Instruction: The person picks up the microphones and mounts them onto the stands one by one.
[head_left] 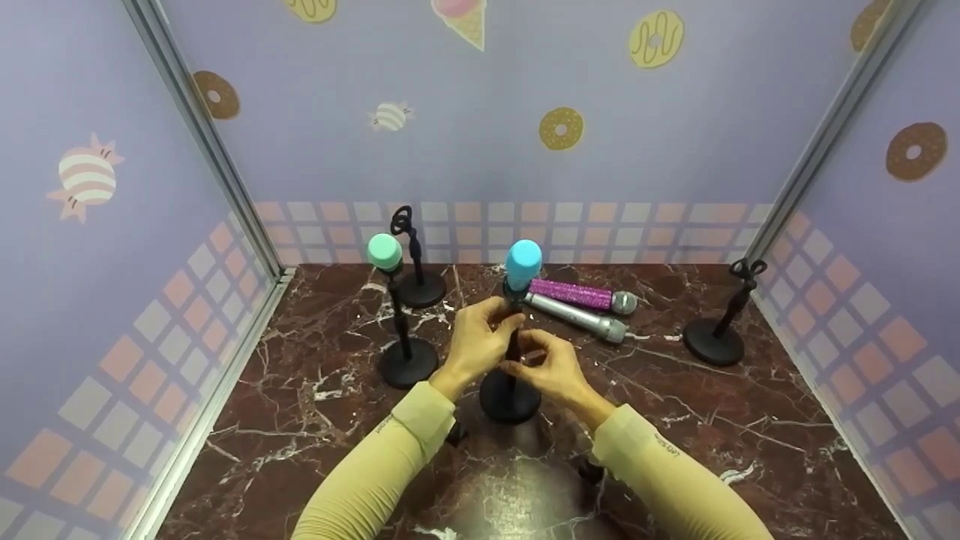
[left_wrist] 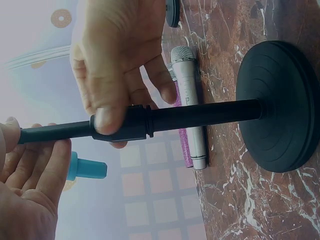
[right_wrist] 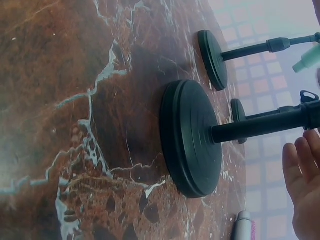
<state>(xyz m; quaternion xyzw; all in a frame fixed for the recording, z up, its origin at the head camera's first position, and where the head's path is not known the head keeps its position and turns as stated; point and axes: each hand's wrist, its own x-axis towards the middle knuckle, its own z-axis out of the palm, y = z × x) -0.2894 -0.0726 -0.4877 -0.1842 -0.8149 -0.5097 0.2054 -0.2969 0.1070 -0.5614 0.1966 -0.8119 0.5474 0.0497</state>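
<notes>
A black desk microphone stand (head_left: 510,401) stands upright between both hands, a blue microphone (head_left: 524,262) at its top. My left hand (head_left: 480,341) pinches the thin upper rod (left_wrist: 60,132) between thumb and fingers, just below the microphone. Lower down, my right hand (head_left: 555,367) grips the collar (left_wrist: 131,123) of the pole, its thumb lying across it in the left wrist view. The stand's round base (right_wrist: 192,140) sits flat on the table. Only part of the right hand shows at the edge of the right wrist view.
To the left, another stand (head_left: 407,364) carries a mint-green microphone (head_left: 385,251). Behind it is a stand (head_left: 420,289) with a looped clip; a similar one (head_left: 714,341) stands far right. A purple glittery microphone (head_left: 574,293) and a silver microphone (head_left: 574,315) lie behind the hands on the marbled table (head_left: 300,442).
</notes>
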